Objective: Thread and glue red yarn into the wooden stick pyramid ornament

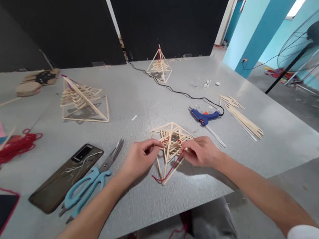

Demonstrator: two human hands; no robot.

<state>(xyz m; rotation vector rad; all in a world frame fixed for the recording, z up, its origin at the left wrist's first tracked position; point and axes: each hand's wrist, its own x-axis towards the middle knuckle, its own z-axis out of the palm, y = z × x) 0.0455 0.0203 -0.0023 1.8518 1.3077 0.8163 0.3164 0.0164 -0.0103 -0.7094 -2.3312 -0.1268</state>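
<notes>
A small pyramid frame of wooden sticks (171,140) lies tipped on the grey sheet (145,109) in front of me, with red yarn (168,171) threaded through it and trailing off its near corner. My left hand (140,158) is closed in a pinch on the yarn at the frame's left side. On the frame's right side my right hand (202,151) also pinches the yarn, fingers curled against the sticks.
Blue scissors (89,185) and a phone (66,177) lie to the left, and a red yarn pile (16,147) sits farther left. A blue glue gun (205,116) and loose sticks (242,119) lie to the right. Two finished stick pyramids (82,102) (160,66) stand behind.
</notes>
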